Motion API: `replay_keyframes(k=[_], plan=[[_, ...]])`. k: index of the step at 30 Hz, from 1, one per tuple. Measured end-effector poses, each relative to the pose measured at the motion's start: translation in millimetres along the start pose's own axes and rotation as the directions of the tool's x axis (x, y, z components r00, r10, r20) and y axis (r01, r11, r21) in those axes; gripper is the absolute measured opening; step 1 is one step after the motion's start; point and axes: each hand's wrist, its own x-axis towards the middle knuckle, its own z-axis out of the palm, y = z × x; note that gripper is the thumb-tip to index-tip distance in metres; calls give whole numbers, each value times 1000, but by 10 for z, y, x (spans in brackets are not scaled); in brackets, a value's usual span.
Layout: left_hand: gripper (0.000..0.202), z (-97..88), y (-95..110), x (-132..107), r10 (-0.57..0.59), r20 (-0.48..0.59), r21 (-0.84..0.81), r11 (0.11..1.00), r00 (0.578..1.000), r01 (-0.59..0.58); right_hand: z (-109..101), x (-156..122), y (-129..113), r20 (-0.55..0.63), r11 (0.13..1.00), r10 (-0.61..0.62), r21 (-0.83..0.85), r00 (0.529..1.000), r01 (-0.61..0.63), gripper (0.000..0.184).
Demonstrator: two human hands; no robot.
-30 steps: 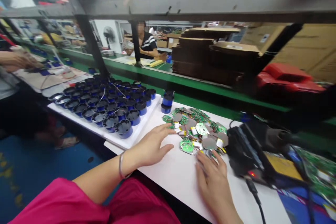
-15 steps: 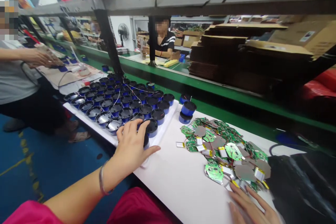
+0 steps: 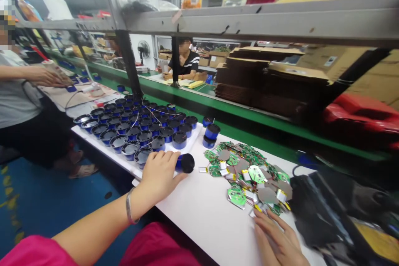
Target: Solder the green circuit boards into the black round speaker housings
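My left hand (image 3: 162,176) is wrapped round a round blue housing (image 3: 183,163) with a black end, tilted on its side above the white tabletop. Beside it, rows of similar blue housings with black dished tops (image 3: 144,137) cover a white tray (image 3: 193,143). My right hand (image 3: 277,237) rests at the near edge of a heap of green circuit boards (image 3: 237,197), many wired to small silver batteries (image 3: 281,195). Its fingers are apart, with the tips beside a yellow-taped battery (image 3: 257,208); nothing is seen gripped in them.
Two stacked blue housings (image 3: 211,135) stand behind the heap, another close by. A black bag (image 3: 314,208) lies at right. A metal shelf (image 3: 199,23) crosses overhead. Beyond the green conveyor (image 3: 243,120) are flat cardboard stacks (image 3: 249,75). A co-worker (image 3: 18,87) stands at left, handling things.
My left hand has lifted a housing from the tray's near corner and tipped it towards the right. My right hand stays by the boards, its fingers slightly closer in. The view has tilted upward.
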Motion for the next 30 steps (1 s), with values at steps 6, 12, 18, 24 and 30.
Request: replay_keyframes(k=[6,12,18,24,30], plan=[[57,22,34,50,35,47,124,991,998,-41,-31,88,-178,-53,988,111,111,992,-104,20],[47,-180,20,102,9,103,92,996,995,-19,-50,71,-218,-27,969,188,170,982,-181,21],[54,-271,336,304,173,230,120,972,958,-204,-36,59,-221,-31,948,247,215,968,-235,21],[53,-79,583,522,194,352,124,960,916,-251,-51,72,-235,-2,925,287,260,958,-277,23],[43,-223,489,508,204,378,33,972,903,-234,-83,100,-267,-3,926,279,265,960,-268,22]])
